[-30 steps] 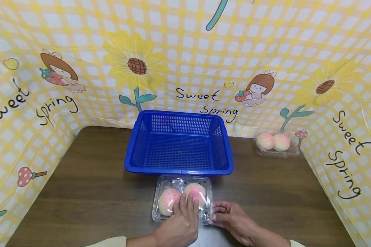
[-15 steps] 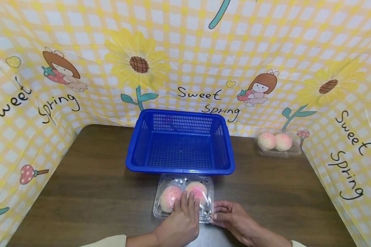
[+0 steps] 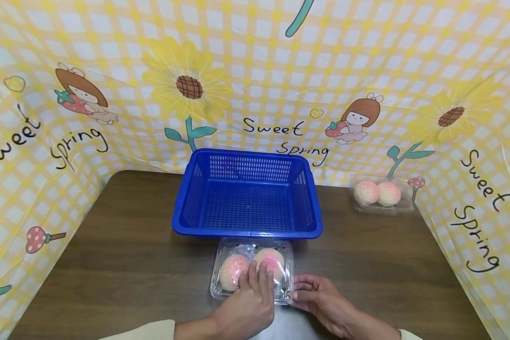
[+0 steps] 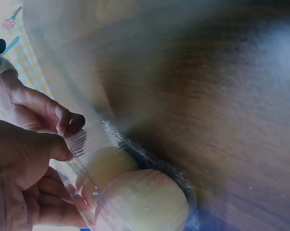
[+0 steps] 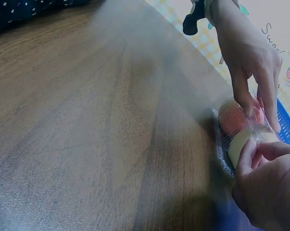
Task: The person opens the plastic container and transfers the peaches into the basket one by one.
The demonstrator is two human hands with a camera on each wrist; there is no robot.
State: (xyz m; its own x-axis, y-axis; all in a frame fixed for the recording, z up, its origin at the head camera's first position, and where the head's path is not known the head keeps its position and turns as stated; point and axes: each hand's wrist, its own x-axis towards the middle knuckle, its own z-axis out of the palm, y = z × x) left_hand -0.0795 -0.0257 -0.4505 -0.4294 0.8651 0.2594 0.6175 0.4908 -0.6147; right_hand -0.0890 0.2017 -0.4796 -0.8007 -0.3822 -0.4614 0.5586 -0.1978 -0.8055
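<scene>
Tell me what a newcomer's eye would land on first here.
Probably the bright blue basket, set before the yellow checked cloth. Then the clear box in front of it, holding two pinkish rounds, the left hand over its top and the right hand at its right edge. A similar pack sits far right on the table.

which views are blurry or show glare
The head view looks fairly sharp and bright, with glints on the clear container; the left wrist view is dim and hazy, with a bright patch on the table at right; the right wrist view is hazy through its upper middle.
</scene>
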